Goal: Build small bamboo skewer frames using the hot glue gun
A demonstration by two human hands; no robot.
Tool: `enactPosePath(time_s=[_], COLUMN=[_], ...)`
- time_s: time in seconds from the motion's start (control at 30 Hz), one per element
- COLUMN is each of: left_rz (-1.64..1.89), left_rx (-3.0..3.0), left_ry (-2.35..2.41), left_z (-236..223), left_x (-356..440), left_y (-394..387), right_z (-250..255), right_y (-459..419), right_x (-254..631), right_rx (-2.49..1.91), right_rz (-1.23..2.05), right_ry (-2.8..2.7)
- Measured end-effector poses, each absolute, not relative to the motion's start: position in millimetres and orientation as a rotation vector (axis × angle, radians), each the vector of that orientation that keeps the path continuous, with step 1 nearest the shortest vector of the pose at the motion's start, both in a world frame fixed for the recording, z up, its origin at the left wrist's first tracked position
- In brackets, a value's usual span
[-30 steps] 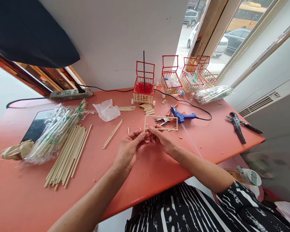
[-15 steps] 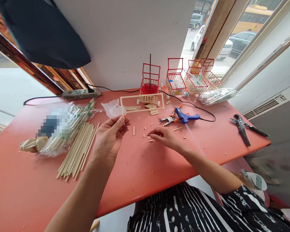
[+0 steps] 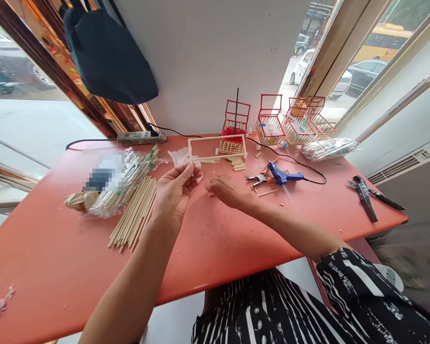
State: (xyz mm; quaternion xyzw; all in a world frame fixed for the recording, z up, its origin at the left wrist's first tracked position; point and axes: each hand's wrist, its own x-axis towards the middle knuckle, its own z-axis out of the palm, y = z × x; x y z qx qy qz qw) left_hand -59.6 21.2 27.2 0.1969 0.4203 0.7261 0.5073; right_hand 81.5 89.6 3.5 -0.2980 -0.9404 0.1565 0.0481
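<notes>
My left hand [image 3: 174,191] pinches one corner of a rectangular frame of thin wooden sticks [image 3: 217,139] and holds it up above the red table [image 3: 236,239]. My right hand [image 3: 224,188] rests low over the table just right of the left hand, fingers curled down near a short stick piece; what it holds, if anything, is hidden. A loose bundle of long wooden sticks [image 3: 134,212] lies to the left of my left hand. A blue glue gun [image 3: 283,176] and small pliers [image 3: 260,179] lie to the right of my right hand.
Several red-and-wood stick baskets [image 3: 272,119] stand at the back by the wall. Wrapped chopsticks [image 3: 125,184] lie at the left, a power strip [image 3: 141,137] at the back, another plastic-wrapped bundle [image 3: 327,148] at the back right, black cutters [image 3: 365,193] near the right edge.
The frame went from both hands to the left hand alone and was lifted up and left. My right hand let go and dropped to the table. The view shifted left.
</notes>
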Motion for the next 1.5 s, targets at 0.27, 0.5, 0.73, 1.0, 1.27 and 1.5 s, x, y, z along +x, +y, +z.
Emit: enactPosePath(time_s=[0.27, 0.5, 0.73, 1.0, 1.27, 1.5], left_rz=[1.695, 1.63, 1.648, 1.641, 1.642, 1.63], left_rx=[0.485, 0.553, 0.614, 0.671, 0.663, 0.664], left_ry=[1.062, 1.154, 1.237, 1.253, 1.261, 1.275], left_z=[16, 3, -2, -5, -4, -5], left_x=[-51, -34, -19, -14, -13, -12], left_y=[25, 26, 22, 20, 20, 20], right_z=[3, 25, 37, 27, 34, 26], right_y=[74, 68, 88, 101, 103, 106], right_x=[87, 156, 166, 149, 145, 145], right_rx=[-1.132, -1.028, -1.102, -1.244, -1.331, -1.324], right_rz=[0.588, 1.138, 1.215, 1.057, 1.035, 1.048], right_ry=[-2.736, -2.061, -1.626, -1.61, -1.587, -1.573])
